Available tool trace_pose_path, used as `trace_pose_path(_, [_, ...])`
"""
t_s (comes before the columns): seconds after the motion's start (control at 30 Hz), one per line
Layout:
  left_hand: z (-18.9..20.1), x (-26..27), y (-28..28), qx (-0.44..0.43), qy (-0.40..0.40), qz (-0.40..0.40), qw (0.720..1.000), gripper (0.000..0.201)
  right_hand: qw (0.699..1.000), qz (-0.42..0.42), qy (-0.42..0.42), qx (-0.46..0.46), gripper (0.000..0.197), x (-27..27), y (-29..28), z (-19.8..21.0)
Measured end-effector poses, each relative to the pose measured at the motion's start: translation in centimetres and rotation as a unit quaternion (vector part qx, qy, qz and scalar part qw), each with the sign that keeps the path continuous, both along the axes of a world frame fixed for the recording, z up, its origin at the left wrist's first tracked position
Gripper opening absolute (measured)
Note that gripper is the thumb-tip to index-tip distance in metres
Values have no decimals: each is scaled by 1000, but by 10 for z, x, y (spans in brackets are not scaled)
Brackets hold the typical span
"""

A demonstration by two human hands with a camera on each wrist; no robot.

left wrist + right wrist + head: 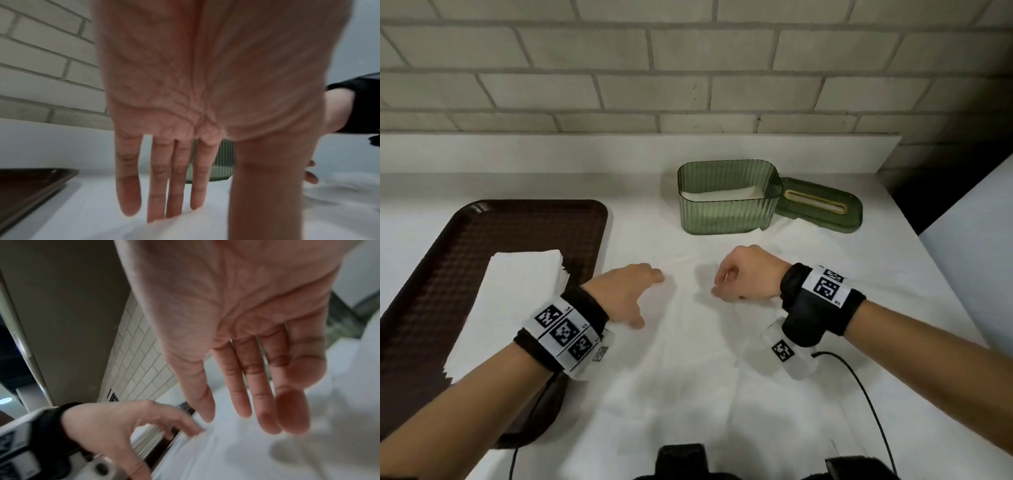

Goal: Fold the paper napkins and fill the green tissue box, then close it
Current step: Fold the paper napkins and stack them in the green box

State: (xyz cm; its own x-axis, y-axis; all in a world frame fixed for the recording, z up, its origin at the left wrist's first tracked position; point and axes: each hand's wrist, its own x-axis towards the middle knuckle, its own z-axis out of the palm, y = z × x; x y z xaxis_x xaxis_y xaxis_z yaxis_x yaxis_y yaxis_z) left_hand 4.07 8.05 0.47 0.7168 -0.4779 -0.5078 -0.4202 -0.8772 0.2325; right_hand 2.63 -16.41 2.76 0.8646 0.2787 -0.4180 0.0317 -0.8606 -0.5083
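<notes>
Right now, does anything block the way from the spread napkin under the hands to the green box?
Nothing visible does. The napkin lies flat under the left hand and right hand; the counter between it and the green box is bare. The box stands open, its lid lying beside it on the right.

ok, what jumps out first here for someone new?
The ribbed translucent green tissue box stands open at the back of the white counter, white napkins inside, its slotted green lid lying to its right. On the left, a dark brown plastic tray holds a white napkin stack.
</notes>
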Motion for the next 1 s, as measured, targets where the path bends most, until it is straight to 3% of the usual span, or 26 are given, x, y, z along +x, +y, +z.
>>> trace_pose_path(0.1, [-8, -9, 3, 65, -25, -4, 998, 109, 996, -14, 70, 61, 45, -15, 22, -16])
trace_pose_path(0.23, [-10, -16, -3, 124, -74, -3, 989, 115, 992, -31, 69, 99, 74, -26, 47, -34])
trace_pose_path(0.3, [-10, -17, -6, 131, -85, 6, 988, 113, 985, -79, 61, 143, 77, -31, 55, -40])
trace_pose_path(0.43, [-7, -20, -7, 136, -116, 0, 984, 105, 950, -152, 101, 253, 65, -38, 70, -40])
trace_pose_path(0.57, [6, -23, 1, 32, -133, 43, 990, 70, 953, -118, 62, 273, 56, -39, 74, -36])
trace_pose_path(0.73, [44, -26, 19, -166, -65, 81, 981, 43, 946, -101, 38, 304, 22, -51, 76, -32])
trace_pose_path(0.83, [63, -29, 24, -236, -61, 87, 966, 20, 938, -115, 26, 327, 28, -56, 76, -31])
trace_pose_path(0.93, [71, -29, 30, -303, -80, 153, 937, 21, 936, -132, -9, 327, 36, -56, 68, -25])
trace_pose_path(1.0, [69, -29, 34, -395, -66, 213, 891, 9, 927, -162, -43, 335, 36, -56, 57, -19])
